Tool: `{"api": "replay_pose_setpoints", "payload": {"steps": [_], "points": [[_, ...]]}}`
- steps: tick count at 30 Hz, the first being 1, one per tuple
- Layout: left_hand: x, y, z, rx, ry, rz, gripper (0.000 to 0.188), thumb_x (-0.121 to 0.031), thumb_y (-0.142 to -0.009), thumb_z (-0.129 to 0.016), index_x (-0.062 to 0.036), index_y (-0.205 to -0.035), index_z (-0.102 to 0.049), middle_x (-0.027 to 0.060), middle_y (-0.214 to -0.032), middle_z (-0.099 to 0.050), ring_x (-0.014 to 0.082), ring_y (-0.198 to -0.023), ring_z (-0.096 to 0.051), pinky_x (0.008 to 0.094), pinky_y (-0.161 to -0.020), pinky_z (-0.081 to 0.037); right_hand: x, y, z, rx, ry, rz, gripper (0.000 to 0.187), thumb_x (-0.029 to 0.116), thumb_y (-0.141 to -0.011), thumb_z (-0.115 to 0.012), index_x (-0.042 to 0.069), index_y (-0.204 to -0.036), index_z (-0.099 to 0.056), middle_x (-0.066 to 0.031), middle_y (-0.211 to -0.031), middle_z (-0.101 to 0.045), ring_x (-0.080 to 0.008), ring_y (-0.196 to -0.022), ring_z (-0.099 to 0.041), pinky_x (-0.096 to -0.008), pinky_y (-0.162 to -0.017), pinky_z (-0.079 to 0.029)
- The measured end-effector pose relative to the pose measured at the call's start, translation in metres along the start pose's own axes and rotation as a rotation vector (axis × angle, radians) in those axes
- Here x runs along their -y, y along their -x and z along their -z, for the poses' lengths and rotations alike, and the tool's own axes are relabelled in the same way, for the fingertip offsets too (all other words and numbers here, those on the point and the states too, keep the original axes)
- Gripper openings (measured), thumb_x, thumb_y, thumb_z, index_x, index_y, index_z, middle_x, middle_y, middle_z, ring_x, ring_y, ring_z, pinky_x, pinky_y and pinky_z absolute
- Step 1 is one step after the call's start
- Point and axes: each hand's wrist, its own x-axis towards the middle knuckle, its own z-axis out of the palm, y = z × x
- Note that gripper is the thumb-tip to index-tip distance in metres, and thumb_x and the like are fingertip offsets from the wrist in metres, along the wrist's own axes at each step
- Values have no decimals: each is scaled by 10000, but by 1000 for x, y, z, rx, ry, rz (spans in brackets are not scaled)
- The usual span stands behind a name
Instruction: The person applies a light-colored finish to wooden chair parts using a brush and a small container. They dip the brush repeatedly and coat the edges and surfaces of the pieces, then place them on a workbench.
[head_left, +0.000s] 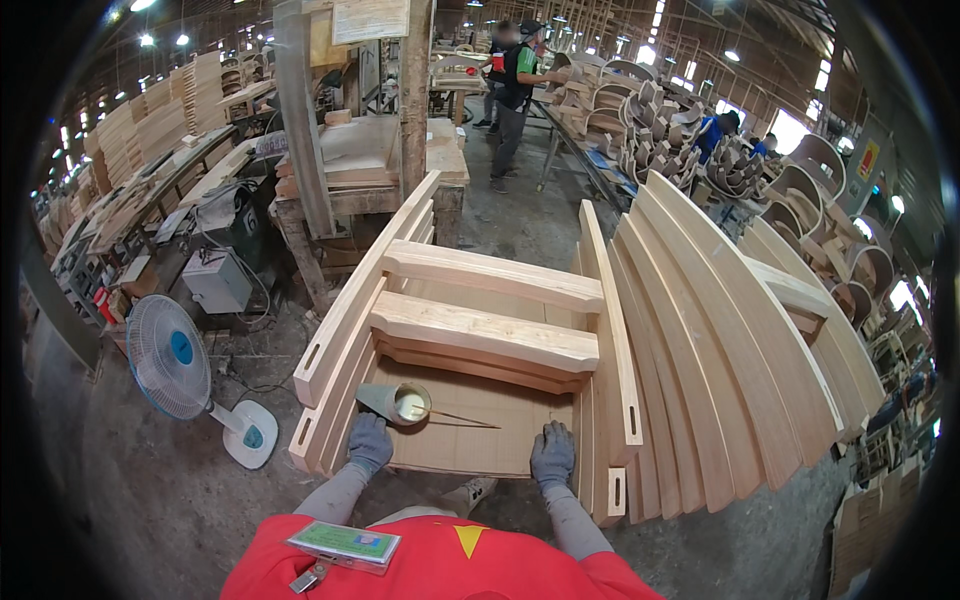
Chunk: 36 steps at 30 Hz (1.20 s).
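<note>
My left hand (370,443), in a grey glove, is closed at the near left corner of a cardboard-covered platform (480,440). My right hand (552,457), gloved alike, has its fingers bent over the near right corner. Wooden frames with crossbars (485,332) are stacked on the platform between my arms, their slotted side rails (620,370) reaching toward me. Beside my left hand lies a tilted cup (410,403) of whitish liquid, probably glue, with a thin stick (460,417) leaning out of it.
A white fan (180,350) stands on the floor at left, near a grey metal box (217,281). Curved wooden panels (700,350) lean close on the right. A wooden workbench (370,160) stands ahead, and a person (513,100) works at a table farther back.
</note>
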Motion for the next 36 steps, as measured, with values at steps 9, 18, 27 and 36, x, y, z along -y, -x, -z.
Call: {"api": "replay_pose_setpoints", "payload": {"steps": [9, 18, 27, 36], "points": [[-2, -1, 2, 33, 9, 23, 182, -160, -714, -547, -23, -834, -552, 178, -871, -533, 351, -876, -519, 464, -879, -399, -1, 0, 0, 3, -16, -5, 313, 211, -845, -502, 7, -1063, -596, -171, -1190, -559, -339, -1143, -478, -454, -1021, -315], [0, 0, 1, 19, -9, 3, 180, -153, -710, -551, -20, -831, -553, 179, -861, -530, 353, -863, -519, 458, -837, -407, 1, -1, 1, 5, -30, -8, 311, 209, -846, -501, 2, -1055, -603, -173, -1176, -568, -341, -1136, -484, -453, -1012, -324], [-2, -1, 2, 54, 7, 17, 177, -151, -715, -549, -21, -835, -544, 183, -871, -518, 356, -880, -509, 459, -849, -399, -1, 0, -2, 4, -34, -10, 314, 210, -850, -501, 8, -1069, -599, -170, -1191, -558, -338, -1141, -479, -457, -1015, -321], [-2, 0, 1, 35, -1, 17, 171, -153, -723, -543, -22, -833, -542, 183, -870, -517, 360, -879, -508, 462, -854, -398, -1, 0, -1, 5, -9, -1, 309, 205, -849, -501, 9, -1067, -599, -167, -1190, -558, -337, -1141, -478, -455, -1021, -315]]}}
